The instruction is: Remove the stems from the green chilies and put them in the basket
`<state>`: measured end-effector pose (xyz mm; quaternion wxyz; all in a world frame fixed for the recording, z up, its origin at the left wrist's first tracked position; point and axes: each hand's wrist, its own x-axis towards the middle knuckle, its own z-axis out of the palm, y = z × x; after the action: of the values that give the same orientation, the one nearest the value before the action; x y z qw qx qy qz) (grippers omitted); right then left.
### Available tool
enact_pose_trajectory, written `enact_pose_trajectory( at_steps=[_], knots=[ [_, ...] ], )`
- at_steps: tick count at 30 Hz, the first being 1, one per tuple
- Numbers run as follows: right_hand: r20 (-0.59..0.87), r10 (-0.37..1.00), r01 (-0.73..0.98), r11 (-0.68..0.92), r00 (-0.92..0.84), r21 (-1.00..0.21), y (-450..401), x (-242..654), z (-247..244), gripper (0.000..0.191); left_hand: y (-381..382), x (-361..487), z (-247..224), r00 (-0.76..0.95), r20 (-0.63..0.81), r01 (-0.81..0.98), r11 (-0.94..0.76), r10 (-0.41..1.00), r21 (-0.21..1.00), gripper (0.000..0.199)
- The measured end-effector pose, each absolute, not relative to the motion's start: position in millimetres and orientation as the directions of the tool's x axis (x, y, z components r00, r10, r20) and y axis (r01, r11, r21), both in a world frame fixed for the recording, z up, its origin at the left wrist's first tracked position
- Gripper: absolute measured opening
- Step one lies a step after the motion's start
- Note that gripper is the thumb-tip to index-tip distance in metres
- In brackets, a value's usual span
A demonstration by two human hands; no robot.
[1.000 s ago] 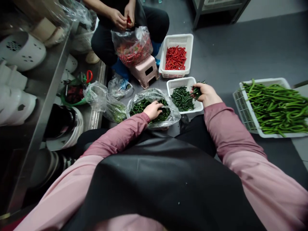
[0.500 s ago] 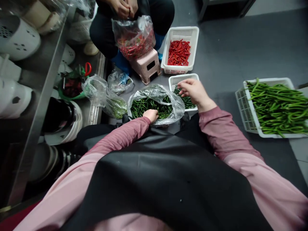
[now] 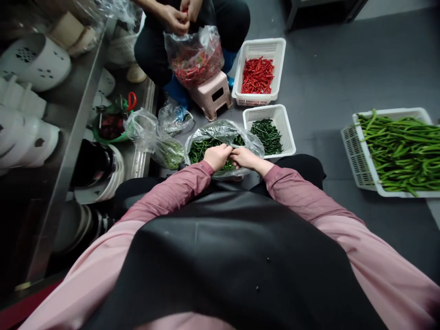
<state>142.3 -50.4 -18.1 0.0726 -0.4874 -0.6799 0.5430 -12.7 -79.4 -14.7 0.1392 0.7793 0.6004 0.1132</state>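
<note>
My left hand and my right hand meet fingertip to fingertip above an open see-through plastic bag of thin green chilies. Both hands are closed in a pinch. A thin dark bit shows between the fingertips and looks like a green chili; the fingers cover most of it. Just beyond my right hand stands a small white basket with a heap of dark green chilies in it.
Across from me a seated person's hands work over a bag of red chilies on a pink stool. A white basket holds red chilies. Long green peppers fill another basket at right. A metal shelf runs along the left.
My right hand has come back from over the small white basket to meet my left hand above the bag. My left hand has risen slightly out of the green chilies.
</note>
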Motion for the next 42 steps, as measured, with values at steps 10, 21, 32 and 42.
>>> enact_pose_trajectory(
  at_steps=[10, 21, 32, 42],
  knots=[
    [-0.329, 0.907, 0.884, 0.09, -0.263, -0.458, -32.0, 165.0, -25.2, 0.028, -73.3, 1.2, -51.9, 0.11, -0.444, 0.994, -0.11, 0.889, 0.026, 0.037],
    [-0.368, 0.856, 0.896, 0.212, -0.363, -0.391, -43.1, 164.5, -25.5, 0.032, -60.2, 10.1, -76.9, -0.054, -0.56, 0.99, 0.116, 0.827, 0.076, 0.03],
    [-0.585, 0.739, 0.751, -0.166, -0.334, -0.639, -46.3, 154.7, -39.1, 0.025, -109.9, -4.4, -60.5, -0.26, -0.548, 0.405, 0.605, 0.795, 0.685, 0.017],
    [-0.38, 0.845, 0.682, -0.026, -0.376, -0.731, -54.2, 145.4, -39.8, 0.018, -109.6, -9.2, -53.1, 0.073, -0.367, 0.774, 0.18, 0.927, 0.607, 0.014]
  ],
)
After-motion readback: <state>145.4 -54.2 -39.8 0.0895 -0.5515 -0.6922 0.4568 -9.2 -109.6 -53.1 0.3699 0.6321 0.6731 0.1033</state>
